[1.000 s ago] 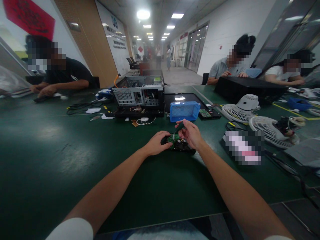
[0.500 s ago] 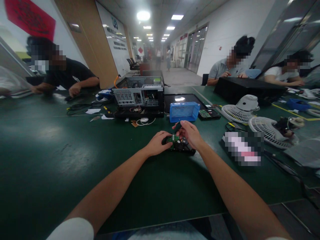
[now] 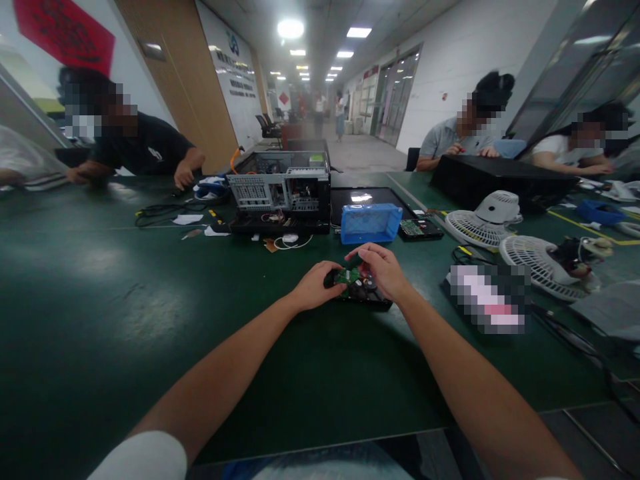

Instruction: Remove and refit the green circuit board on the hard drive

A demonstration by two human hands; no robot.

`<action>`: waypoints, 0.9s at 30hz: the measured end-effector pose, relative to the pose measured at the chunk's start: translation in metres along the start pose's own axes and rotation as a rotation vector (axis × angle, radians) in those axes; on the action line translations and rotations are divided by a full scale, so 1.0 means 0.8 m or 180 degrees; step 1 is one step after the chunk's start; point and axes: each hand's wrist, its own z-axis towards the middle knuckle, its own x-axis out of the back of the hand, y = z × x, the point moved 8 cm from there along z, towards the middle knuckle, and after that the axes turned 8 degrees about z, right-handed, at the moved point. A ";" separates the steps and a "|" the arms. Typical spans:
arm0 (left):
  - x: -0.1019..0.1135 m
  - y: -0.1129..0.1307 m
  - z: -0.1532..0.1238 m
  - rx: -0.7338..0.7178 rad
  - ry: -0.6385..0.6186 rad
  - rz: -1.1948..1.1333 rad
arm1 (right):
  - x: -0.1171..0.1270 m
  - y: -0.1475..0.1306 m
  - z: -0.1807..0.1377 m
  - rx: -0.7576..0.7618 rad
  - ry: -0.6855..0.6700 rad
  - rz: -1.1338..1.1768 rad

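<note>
A black hard drive [image 3: 369, 293] with a green circuit board [image 3: 346, 276] on its upper face lies on the green table in front of me. My left hand [image 3: 316, 287] grips its left end, thumb near the board and fingers along the far side. Above the drive, my right hand [image 3: 380, 268] closes around a dark-handled screwdriver [image 3: 353, 263]. The fingers cover much of the handle, and its tip is hidden.
Beyond my hands stand a blue plastic bin [image 3: 371, 224] and an opened computer case [image 3: 280, 193]. Another drive with a circuit board [image 3: 421, 229] lies right of the bin. White fan parts [image 3: 537, 263] and cables are at the right. Co-workers sit across the table.
My right fingers have shifted around the screwdriver, and less of its handle shows. My left hand stays on the drive. The left co-worker's hand has moved right.
</note>
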 end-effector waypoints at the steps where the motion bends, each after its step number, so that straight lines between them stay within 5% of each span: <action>1: 0.000 0.001 0.000 -0.0026 -0.0007 0.0007 | 0.001 0.003 0.000 -0.0056 0.0021 0.0105; 19: -0.005 -0.004 0.001 -0.0086 0.0032 0.0036 | -0.006 0.015 -0.004 -0.0778 0.0076 0.1175; 27: -0.003 -0.003 0.000 -0.0052 0.0044 0.0056 | -0.008 0.015 -0.002 -0.0619 -0.0043 0.1217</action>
